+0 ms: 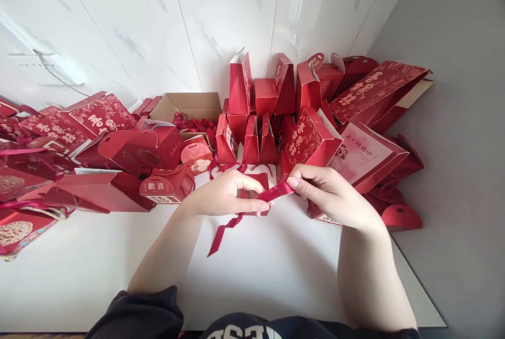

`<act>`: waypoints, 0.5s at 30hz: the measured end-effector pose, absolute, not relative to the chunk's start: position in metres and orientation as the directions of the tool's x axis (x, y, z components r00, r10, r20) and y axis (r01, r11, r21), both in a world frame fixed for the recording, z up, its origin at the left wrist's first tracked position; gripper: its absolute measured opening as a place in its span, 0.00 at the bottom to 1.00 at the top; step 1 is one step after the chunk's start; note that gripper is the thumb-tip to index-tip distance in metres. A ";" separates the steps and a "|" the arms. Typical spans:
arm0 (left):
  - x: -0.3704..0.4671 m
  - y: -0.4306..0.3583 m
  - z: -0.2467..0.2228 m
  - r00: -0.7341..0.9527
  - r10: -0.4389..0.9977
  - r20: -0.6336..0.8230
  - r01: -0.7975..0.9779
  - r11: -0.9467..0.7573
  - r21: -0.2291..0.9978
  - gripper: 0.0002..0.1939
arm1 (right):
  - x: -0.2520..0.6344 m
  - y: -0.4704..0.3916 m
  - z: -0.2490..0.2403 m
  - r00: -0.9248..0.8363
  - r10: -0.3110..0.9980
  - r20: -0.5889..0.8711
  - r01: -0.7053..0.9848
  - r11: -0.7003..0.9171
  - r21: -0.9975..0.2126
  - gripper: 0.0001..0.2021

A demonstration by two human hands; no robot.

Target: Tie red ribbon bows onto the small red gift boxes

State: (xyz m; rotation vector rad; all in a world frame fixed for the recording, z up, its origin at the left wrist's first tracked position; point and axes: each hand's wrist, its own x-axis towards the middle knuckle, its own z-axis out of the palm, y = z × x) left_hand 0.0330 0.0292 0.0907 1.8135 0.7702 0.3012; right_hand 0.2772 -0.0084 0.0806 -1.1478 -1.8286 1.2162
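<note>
A dark red ribbon is stretched between my two hands, just above the white table. My left hand pinches it between thumb and fingers, and a loose tail hangs down to the left. At the other end, the thumb and fingertips of my right hand are closed on the ribbon. Beneath the hands lies a small red box, largely covered by my left hand and the ribbon. Whether the ribbon passes through or around this box cannot be seen.
Red gift boxes stand behind the hands, before a tiled wall. An open cardboard box holds more ribbons. More red boxes are piled left, others right beside a grey wall. The white table extends toward me.
</note>
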 end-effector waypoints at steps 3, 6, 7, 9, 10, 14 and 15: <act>0.038 0.028 0.085 0.775 0.620 -0.123 0.317 -0.211 0.925 0.15 | 0.272 -0.008 0.080 -0.428 0.902 0.055 0.298 0.199 -0.934 0.19; 0.039 0.028 0.083 0.821 0.565 -0.082 0.226 -0.190 0.956 0.14 | 0.268 -0.006 0.078 -0.412 0.909 0.069 0.299 0.207 -0.932 0.19; 0.039 0.027 0.083 0.841 0.540 -0.048 0.191 -0.212 0.959 0.13 | 0.267 -0.004 0.077 -0.406 0.911 0.074 0.301 0.209 -0.930 0.19; 0.038 0.027 0.085 0.869 0.491 0.054 0.112 -0.301 0.947 0.11 | 0.266 -0.002 0.076 -0.408 0.909 0.085 0.301 0.222 -0.928 0.19; 0.037 0.026 0.085 0.880 0.463 0.108 0.073 -0.355 0.932 0.10 | 0.265 -0.001 0.076 -0.413 0.906 0.091 0.301 0.230 -0.926 0.20; 0.035 0.024 0.086 0.896 0.388 0.217 -0.016 -0.459 0.888 0.07 | 0.261 0.001 0.075 -0.390 0.914 0.110 0.327 0.249 -0.911 0.20; 0.035 0.023 0.087 0.895 0.386 0.223 -0.020 -0.466 0.885 0.08 | 0.261 0.001 0.076 -0.383 0.917 0.110 0.338 0.251 -0.907 0.20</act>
